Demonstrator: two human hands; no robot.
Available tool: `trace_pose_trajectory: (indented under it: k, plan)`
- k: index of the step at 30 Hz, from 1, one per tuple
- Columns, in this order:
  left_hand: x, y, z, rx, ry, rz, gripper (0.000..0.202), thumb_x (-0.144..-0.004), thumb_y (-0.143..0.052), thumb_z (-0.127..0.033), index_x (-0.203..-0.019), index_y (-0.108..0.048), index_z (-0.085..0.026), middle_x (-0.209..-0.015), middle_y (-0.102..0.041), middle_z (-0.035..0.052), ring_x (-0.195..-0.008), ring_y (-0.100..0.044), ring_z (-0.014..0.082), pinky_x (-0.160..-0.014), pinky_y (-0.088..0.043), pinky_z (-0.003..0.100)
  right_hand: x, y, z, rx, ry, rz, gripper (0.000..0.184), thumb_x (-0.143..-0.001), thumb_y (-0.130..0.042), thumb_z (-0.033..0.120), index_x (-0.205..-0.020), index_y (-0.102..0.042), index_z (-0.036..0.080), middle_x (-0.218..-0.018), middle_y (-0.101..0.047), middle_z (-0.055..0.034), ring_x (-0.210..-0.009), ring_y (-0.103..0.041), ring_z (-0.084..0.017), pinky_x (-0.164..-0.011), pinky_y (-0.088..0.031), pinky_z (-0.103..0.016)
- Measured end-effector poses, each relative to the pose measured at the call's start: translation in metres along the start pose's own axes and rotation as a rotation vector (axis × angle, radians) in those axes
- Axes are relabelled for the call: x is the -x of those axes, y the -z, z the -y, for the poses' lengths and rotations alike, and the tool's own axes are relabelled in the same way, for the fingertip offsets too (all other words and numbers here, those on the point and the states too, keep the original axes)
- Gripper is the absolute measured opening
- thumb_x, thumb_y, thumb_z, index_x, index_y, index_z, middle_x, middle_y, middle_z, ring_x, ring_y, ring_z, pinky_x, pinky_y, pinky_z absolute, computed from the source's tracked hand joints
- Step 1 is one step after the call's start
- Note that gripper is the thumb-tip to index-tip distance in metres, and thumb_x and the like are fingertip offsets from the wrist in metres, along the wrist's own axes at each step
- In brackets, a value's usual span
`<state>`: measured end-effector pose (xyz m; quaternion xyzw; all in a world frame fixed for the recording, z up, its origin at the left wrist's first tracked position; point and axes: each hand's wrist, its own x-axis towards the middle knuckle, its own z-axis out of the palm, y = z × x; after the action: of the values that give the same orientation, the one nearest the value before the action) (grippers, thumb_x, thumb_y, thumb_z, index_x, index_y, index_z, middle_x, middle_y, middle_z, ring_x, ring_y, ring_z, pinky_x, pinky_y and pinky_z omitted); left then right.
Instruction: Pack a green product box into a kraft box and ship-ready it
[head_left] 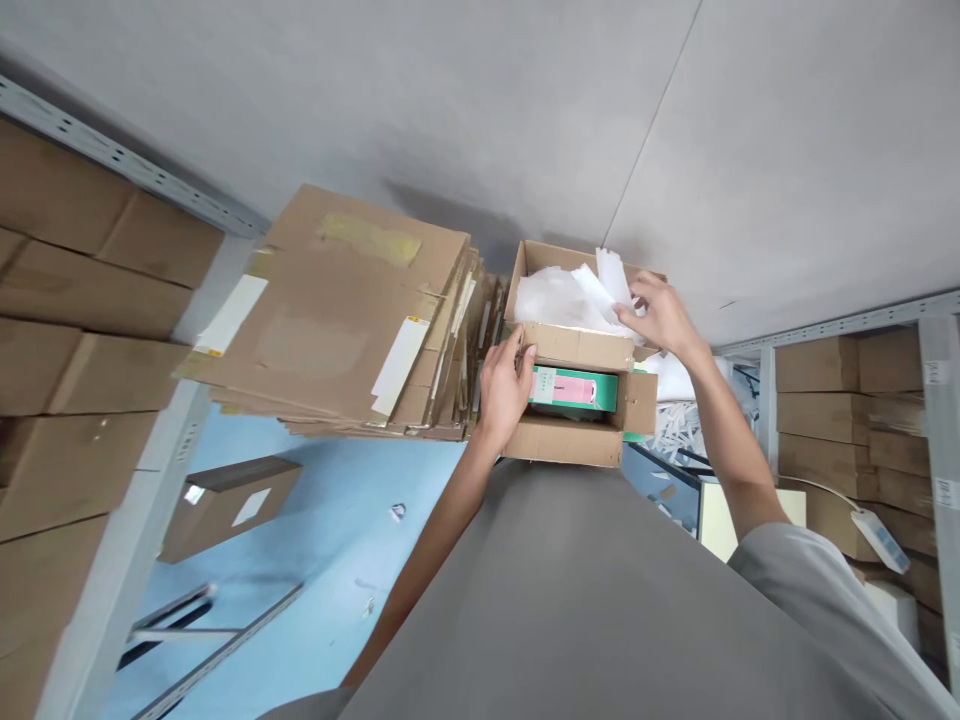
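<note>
green-and-pink box (576, 392) (whitish label (543, 385))

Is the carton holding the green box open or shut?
The carton is open: one flap spreads outward, and the green box shows inside.

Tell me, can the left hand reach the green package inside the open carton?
Probably yes: the left hand touches the carton beside the green package, and the open flaps leave its face uncovered.

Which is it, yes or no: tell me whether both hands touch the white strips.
No, only the right hand touches the white strips; the left hand is on the carton holding the green-and-pink package.
</note>
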<state>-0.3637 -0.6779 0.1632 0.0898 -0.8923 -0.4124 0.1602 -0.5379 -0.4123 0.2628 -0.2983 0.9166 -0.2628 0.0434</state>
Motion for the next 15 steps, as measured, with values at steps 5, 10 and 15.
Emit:
trace_pose_trajectory:
  k: [5, 10, 15]
  plan:
    - [-0.002, -0.001, 0.0, 0.009, 0.021, 0.023, 0.054, -0.117, -0.05, -0.055, -0.155, -0.067, -0.021, -0.135, -0.082, 0.0172, -0.127, -0.077, 0.0346, -0.117, -0.059, 0.056, 0.078, 0.035, 0.075, -0.075, 0.066, -0.072, 0.011, -0.103, -0.068, 0.032, -0.112, -0.07, 0.026, -0.114, -0.08, -0.0061, -0.102, -0.075, -0.027, -0.087, -0.059, -0.035]
    - [-0.002, 0.0, -0.002, 0.006, 0.014, 0.024, 0.056, -0.118, -0.048, -0.057, -0.155, -0.067, -0.019, -0.134, -0.082, 0.0172, -0.127, -0.077, 0.0344, -0.117, -0.059, 0.055, 0.115, -0.007, 0.108, 0.134, 0.034, 0.264, 0.021, -0.098, -0.066, 0.01, -0.112, -0.07, 0.025, -0.119, -0.08, -0.0096, -0.107, -0.076, -0.028, -0.09, -0.059, -0.036]
    - [-0.001, 0.002, -0.003, 0.025, 0.01, 0.022, 0.06, -0.117, -0.045, -0.062, -0.155, -0.068, -0.021, -0.131, -0.083, 0.0169, -0.125, -0.077, 0.0344, -0.115, -0.059, 0.054, 0.119, -0.036, 0.11, 0.237, -0.044, 0.318, 0.022, -0.103, -0.074, 0.022, -0.126, -0.075, 0.024, -0.133, -0.078, -0.016, -0.124, -0.075, -0.036, -0.101, -0.061, -0.046]
